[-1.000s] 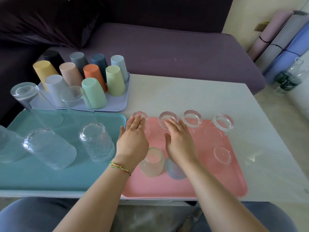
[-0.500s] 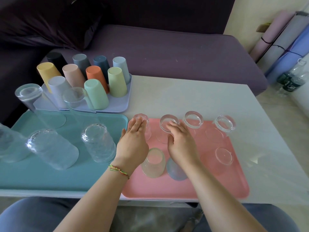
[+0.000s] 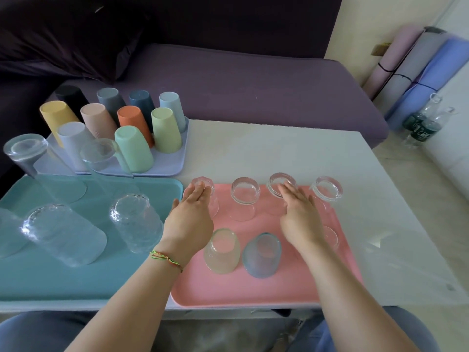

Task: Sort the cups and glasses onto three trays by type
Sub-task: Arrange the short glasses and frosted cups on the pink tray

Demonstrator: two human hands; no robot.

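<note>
Glass everywhere, so edges are hard to read.

Head view, hidden or unclear:
- One clear tumbler (image 3: 7, 232) on the teal tray (image 3: 50, 280) is cut off by the left frame edge.
- A small glass (image 3: 331, 237) on the pink tray (image 3: 279, 288) is half hidden behind the right hand (image 3: 299, 219). Its outline is faint against the pink.
- The leftmost glass (image 3: 212, 199) in the pink tray's back row is mostly covered by the left hand (image 3: 189, 222).
- Two tall smooth glasses (image 3: 25, 151) overlap the lavender tray (image 3: 165, 170) behind them. Their mouths read as resting on the teal tray.

Change vs 0.5 s ago:
- The right hand has shifted from the second glass (image 3: 245, 196) to the third glass (image 3: 281, 184).
- The left hand is unchanged on the leftmost glass.

Fingers:
- Both hands are palm down, fingers straight and pressed together, gripping nothing.
- The left fingertips lie on the leftmost glass's upturned base.
- The right fingertips are at the third glass's near edge; contact is not certain.

Materials and shapes:
- All the drinkware is upside down.
- The back row is four small clear glasses with thick bases, the fourth glass (image 3: 328, 191) just beside the right hand.
- In front sit a frosted cream glass (image 3: 222, 250) and a frosted blue glass (image 3: 261, 255), both rounded and touching or nearly so.
- The teal tray also holds two rippled tumblers (image 3: 63, 232).
- The lavender tray holds ten matte tapered plastic cups (image 3: 133, 148).
- A braided bracelet (image 3: 166, 257) is on the left wrist.
</note>
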